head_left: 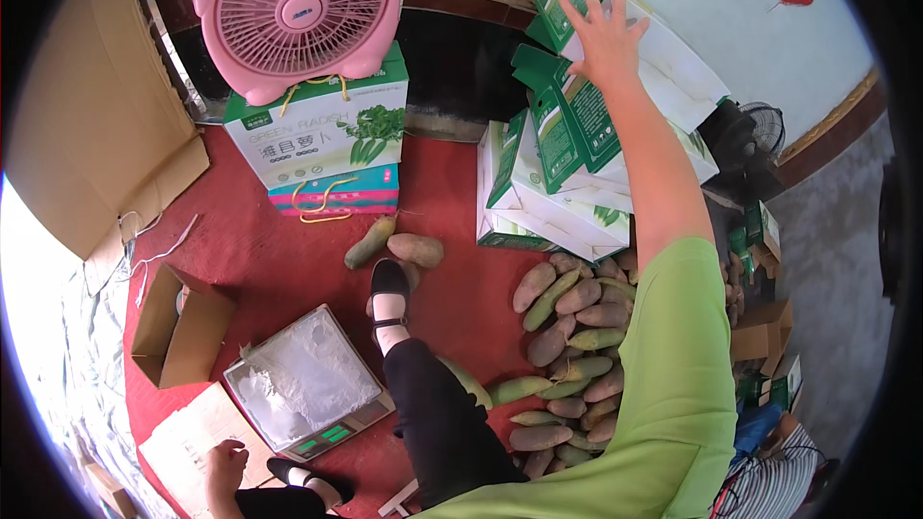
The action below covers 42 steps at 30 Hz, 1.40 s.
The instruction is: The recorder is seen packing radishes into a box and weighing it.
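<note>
While my right hand (604, 37) lies flat with fingers spread on a green-and-white carton (577, 115) atop the stack at the far right, my left hand (226, 473) rests half-curled near left, holding nothing. It sits beside the scale (308, 386), on flat cardboard (187, 442).

A small produce packing room is shown; a heap of green and purplish radishes (569, 365) is piled on the red floor mat (288, 250); a weighing scale (308, 383) is set beside it; printed green-and-white gift cartons (567, 173) are stacked against the wall
</note>
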### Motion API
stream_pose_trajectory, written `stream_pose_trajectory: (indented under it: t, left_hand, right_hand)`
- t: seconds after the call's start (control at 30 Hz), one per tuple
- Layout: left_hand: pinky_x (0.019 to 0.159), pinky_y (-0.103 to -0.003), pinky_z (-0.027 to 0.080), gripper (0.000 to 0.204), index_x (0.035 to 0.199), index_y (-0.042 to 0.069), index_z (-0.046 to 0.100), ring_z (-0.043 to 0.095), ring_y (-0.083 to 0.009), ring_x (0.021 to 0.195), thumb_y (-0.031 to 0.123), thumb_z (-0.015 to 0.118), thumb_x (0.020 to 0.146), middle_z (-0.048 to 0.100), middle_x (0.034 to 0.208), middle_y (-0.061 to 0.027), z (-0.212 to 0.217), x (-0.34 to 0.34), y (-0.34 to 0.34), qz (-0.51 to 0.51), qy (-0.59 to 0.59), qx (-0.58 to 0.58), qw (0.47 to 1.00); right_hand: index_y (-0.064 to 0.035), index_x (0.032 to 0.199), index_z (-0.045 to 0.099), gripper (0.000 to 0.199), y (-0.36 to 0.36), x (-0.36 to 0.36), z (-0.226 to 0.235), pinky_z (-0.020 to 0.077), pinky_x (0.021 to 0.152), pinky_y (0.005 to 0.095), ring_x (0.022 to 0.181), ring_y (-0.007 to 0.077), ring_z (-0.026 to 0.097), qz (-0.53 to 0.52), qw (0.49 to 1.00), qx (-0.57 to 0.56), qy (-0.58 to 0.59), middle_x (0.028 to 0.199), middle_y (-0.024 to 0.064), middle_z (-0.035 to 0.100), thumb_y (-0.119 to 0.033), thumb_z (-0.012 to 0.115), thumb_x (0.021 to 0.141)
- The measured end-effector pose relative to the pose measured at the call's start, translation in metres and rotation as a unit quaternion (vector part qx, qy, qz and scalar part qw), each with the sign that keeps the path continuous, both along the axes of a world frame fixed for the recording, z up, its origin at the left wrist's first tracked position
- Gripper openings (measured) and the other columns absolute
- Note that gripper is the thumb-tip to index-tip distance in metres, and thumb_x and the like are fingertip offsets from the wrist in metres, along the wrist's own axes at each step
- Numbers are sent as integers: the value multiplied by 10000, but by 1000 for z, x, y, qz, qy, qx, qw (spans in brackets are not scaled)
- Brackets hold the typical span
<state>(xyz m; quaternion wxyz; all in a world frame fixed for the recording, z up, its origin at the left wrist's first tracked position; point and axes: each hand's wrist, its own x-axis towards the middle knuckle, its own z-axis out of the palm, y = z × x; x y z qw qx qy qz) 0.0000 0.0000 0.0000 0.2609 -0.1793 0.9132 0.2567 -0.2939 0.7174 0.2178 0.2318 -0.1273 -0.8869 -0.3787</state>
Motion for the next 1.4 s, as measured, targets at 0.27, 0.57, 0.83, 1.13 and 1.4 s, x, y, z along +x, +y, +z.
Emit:
stream_pose_trajectory:
  t: [0.27,0.57,0.83,1.13,1.4]
  left_hand:
    - [567,-310,520,238,942,-60,664,646,-190,571,79,599,760,659,654,-146,-8,-15,4,-31,-13,-20,999]
    - [617,-361,510,224,918,-11,692,647,-271,628,99,663,725,650,666,-160,-6,-9,14,-35,14,-15,999]
    - [587,-334,503,205,921,-25,677,628,-215,585,95,664,756,637,638,-144,4,-8,21,-112,85,12,990]
    - [668,-382,501,232,931,-18,677,644,-311,710,133,685,755,646,751,-207,31,9,24,-104,103,21,989]
    - [647,-371,492,250,975,-12,663,628,-277,664,125,693,768,638,711,-180,39,22,13,-104,173,56,978]
  right_hand:
    - [-363,1395,371,1037,14,-16,-15,396,822,653,1373,393,188,38,998,29,44,1465,-48,290,-374,886,495]
    - [-348,1350,445,886,8,9,1,404,818,521,1307,436,279,120,990,-25,70,1364,22,404,-174,805,559]
    - [-353,1342,458,865,-34,93,74,400,883,532,1276,447,308,191,975,-40,106,1330,38,422,-243,809,559]
    - [-276,1404,418,924,-99,183,194,352,1051,394,1273,299,394,373,917,-106,95,1366,105,409,-225,807,568]
    - [-172,1457,325,1077,-216,242,258,328,998,361,1250,284,374,381,900,-213,3,1256,72,356,-458,819,544]
